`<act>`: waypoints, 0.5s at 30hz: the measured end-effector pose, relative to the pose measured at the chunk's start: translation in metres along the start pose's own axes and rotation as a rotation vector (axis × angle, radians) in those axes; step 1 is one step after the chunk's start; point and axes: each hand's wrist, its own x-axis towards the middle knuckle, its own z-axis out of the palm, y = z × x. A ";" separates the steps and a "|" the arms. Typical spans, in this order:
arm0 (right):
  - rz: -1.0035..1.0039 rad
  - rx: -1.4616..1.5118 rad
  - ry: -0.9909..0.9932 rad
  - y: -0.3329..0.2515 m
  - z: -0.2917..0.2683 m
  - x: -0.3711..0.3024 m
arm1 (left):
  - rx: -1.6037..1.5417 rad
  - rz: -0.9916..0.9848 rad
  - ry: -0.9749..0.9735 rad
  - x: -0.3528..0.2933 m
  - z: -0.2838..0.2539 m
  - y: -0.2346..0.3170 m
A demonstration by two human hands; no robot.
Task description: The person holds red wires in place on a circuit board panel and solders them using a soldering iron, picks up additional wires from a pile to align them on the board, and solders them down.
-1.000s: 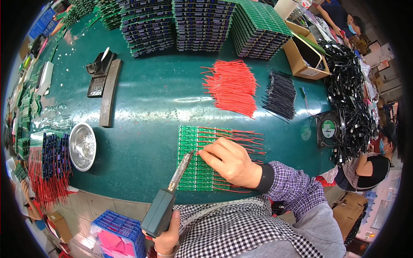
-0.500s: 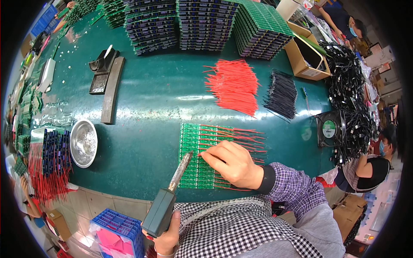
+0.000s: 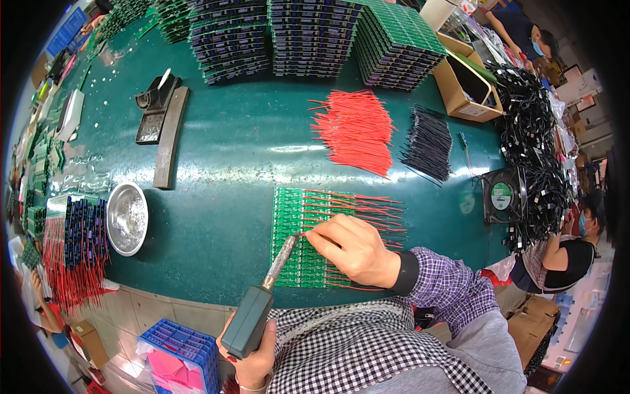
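Observation:
A green circuit board panel [image 3: 287, 262] lies flat on the table before me, with rows of red wires [image 3: 367, 205] running off its right side. My left hand [image 3: 254, 358] is closed round the dark green handle of a soldering iron [image 3: 248, 322]. The iron's tip touches or nearly touches the panel beside my right fingertips. My right hand [image 3: 354, 246] rests over the panel, thumb and forefinger pinching the end of a red wire. That wire is mostly hidden under the hand.
A metal bowl [image 3: 127, 219] and wired boards [image 3: 82, 230] stand at left. Red wires [image 3: 354, 131] and black wires [image 3: 428, 146] lie in piles beyond the panel. Tall board stacks [image 3: 308, 39] line the back. A small fan [image 3: 503, 197] stands right; a stand with a bar [image 3: 172, 138] lies far left.
The soldering iron has shifted slightly up and right, bringing its tip closer to my right fingertips. My right hand has hardly moved.

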 end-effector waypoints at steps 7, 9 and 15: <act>0.004 -0.009 -0.007 -0.001 0.000 0.000 | 0.053 -0.022 -0.028 -0.002 -0.002 0.000; -0.011 -0.035 0.018 0.000 0.002 0.001 | 0.010 -0.029 -0.001 -0.004 -0.002 -0.002; -0.019 -0.055 0.048 0.000 0.004 0.002 | -0.034 -0.147 0.020 -0.016 -0.006 -0.005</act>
